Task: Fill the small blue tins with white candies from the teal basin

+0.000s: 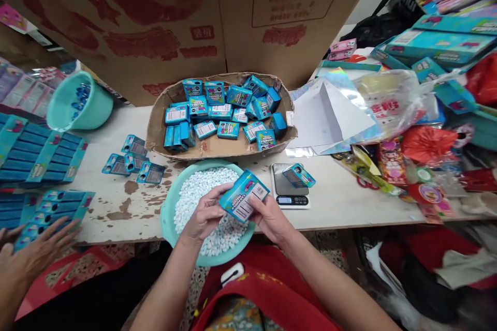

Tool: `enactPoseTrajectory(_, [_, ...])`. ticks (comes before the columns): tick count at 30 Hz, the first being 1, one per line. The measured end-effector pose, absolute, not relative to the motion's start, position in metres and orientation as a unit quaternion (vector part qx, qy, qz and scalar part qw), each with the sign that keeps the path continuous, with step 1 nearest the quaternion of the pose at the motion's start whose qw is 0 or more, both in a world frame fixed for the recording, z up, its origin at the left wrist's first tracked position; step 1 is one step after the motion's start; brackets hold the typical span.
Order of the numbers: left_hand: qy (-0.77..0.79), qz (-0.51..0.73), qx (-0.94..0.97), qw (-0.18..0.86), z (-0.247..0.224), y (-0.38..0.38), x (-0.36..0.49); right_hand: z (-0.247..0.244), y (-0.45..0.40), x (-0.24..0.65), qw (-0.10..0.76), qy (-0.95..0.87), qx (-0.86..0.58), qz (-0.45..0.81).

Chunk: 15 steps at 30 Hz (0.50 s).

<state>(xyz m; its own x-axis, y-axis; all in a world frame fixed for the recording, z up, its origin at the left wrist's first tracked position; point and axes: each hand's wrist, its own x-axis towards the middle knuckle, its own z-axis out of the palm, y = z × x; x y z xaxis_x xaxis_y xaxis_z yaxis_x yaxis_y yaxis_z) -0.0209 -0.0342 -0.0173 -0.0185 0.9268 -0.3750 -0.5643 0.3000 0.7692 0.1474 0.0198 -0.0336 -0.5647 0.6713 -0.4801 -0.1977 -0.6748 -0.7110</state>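
Note:
A small blue candy box [245,195] is held between my two hands over a teal basin [169,217] of white candies [202,186]. The fingers of my left hand [206,213] close on the box's left end. My right hand [268,214] pinches its lower right side, with the thumb on the printed face. Just right of the basin, another blue box [298,175] lies tilted on a small digital scale [289,200]. Behind the basin, a cut cardboard tray [217,150] holds several closed blue boxes [228,130].
Several flat blue boxes [151,172] lie left of the basin. Another person's hands [46,243] touch blue boxes at the far left, below a teal bucket [101,106]. A large carton [233,26] stands behind the tray. Wrappers and bags [388,103] crowd the right side.

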Motion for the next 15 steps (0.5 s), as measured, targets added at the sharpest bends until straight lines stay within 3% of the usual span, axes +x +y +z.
enactPoseTrajectory(3, [0.563, 0.520, 0.262, 0.587, -0.035, -0.042, -0.037, -0.036, 0.021, 0.158, 0.314, -0.387, -0.442, 0.746])
enactPoseTrajectory(9, [0.815, 0.285, 0.476, 0.170, -0.093, -0.076, -0.059, -0.042, 0.022, 0.181, 0.319, -0.424, -0.485, 0.695])
enactPoseTrajectory(11, [0.834, 0.217, 0.496, 0.106, -0.109, -0.089, -0.055, -0.042, 0.021, 0.186, 0.330, -0.350, -0.494, 0.724])
enactPoseTrajectory(15, [0.847, 0.137, 0.507, 0.082, -0.125, -0.098, -0.044, -0.040, 0.010, 0.212, 0.310, -0.204, -0.484, 0.793])
